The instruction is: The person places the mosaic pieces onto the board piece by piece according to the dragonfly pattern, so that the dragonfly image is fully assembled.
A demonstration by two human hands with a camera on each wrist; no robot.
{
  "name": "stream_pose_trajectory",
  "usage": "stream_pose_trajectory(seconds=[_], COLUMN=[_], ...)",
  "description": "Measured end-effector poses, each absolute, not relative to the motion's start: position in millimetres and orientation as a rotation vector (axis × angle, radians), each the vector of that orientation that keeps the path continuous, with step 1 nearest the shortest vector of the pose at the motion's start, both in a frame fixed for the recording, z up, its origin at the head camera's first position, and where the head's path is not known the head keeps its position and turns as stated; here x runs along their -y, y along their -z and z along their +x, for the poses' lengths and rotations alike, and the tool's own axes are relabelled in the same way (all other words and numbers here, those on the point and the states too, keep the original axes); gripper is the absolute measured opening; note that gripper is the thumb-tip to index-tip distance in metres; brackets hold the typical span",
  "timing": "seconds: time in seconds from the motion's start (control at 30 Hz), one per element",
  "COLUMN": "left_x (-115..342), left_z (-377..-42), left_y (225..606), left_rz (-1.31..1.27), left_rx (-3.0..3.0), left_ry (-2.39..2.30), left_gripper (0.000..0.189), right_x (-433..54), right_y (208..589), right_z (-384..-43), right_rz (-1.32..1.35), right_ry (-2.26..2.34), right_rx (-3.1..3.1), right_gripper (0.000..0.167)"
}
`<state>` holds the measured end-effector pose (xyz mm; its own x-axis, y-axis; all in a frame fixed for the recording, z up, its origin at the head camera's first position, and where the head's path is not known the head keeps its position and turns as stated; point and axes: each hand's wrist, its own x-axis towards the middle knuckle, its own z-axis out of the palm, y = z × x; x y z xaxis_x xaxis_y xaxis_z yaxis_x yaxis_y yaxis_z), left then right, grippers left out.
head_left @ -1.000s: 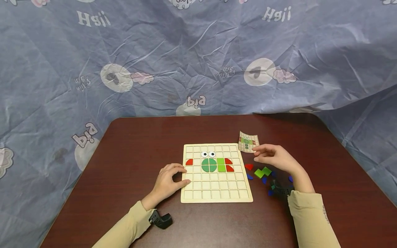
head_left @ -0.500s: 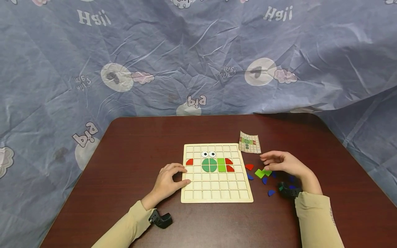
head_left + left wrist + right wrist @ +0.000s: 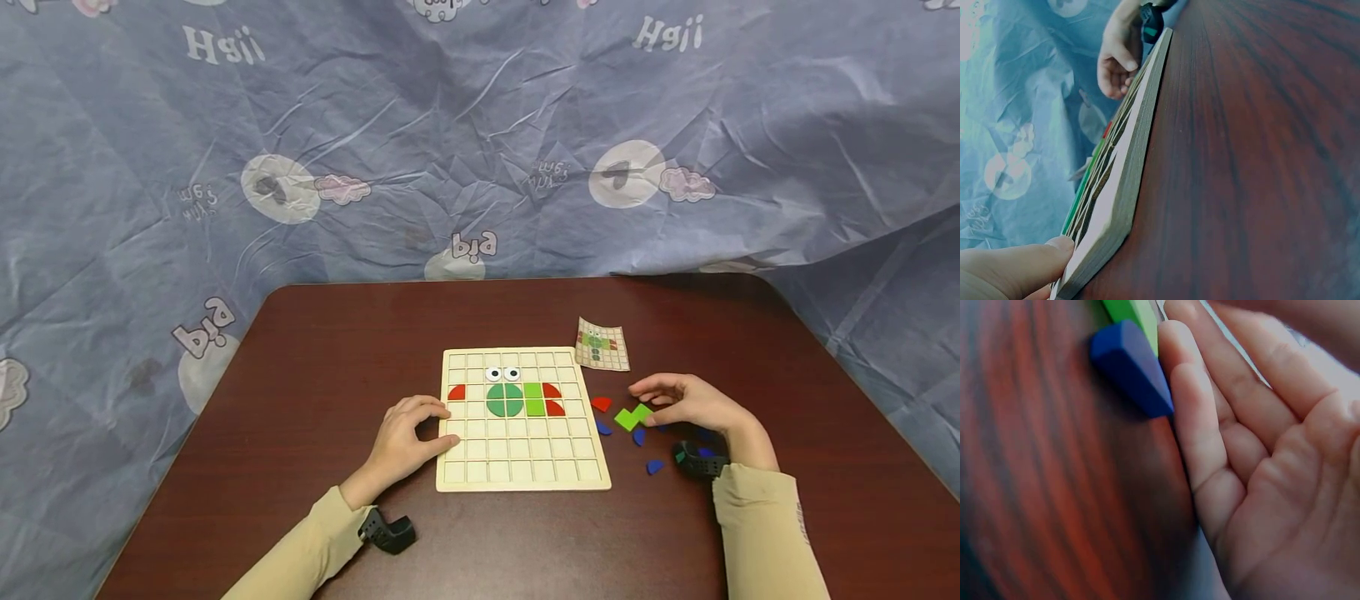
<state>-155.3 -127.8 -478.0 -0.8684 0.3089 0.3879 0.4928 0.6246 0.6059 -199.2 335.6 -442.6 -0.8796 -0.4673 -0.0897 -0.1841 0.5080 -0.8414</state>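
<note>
My left hand (image 3: 405, 437) rests at the left edge of a wooden grid board (image 3: 517, 450), thumb and fingertips touching it. The left wrist view shows the thumb (image 3: 1022, 269) on the board's corner area. On the grid lie two eye pieces (image 3: 502, 374), a green circle of quarter pieces (image 3: 505, 400), light-green squares (image 3: 534, 399) and red pieces (image 3: 457, 392). My right hand (image 3: 693, 402) hovers over loose pieces, its thumb at a loose light-green square (image 3: 642, 414). Its fingers are loosely bent, and a blue piece (image 3: 1125, 369) lies beside them in the right wrist view.
A picture card (image 3: 602, 346) with a similar design lies at the board's upper right corner. Loose red (image 3: 602, 404) and blue pieces (image 3: 655, 467) are scattered right of the board. A patterned cloth (image 3: 375, 150) hangs behind the dark table (image 3: 337, 333).
My right hand has moved from beside the card down and to the right, and its thumb now reaches the loose light-green squares. My left hand and the board have stayed put.
</note>
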Motion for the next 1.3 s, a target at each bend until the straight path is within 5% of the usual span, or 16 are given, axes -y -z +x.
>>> stream_pose_trajectory(seconds=[1.3], left_x=[128], left_z=[-156], left_y=[480], left_rz=[-0.646], left_rx=[2.597], left_ry=[1.086], left_gripper=[0.032], right_x=[-323], right_y=[441], right_z=[-205], right_rz=[-0.424], right_ry=[1.157], right_rx=[-2.650], right_gripper=[0.036])
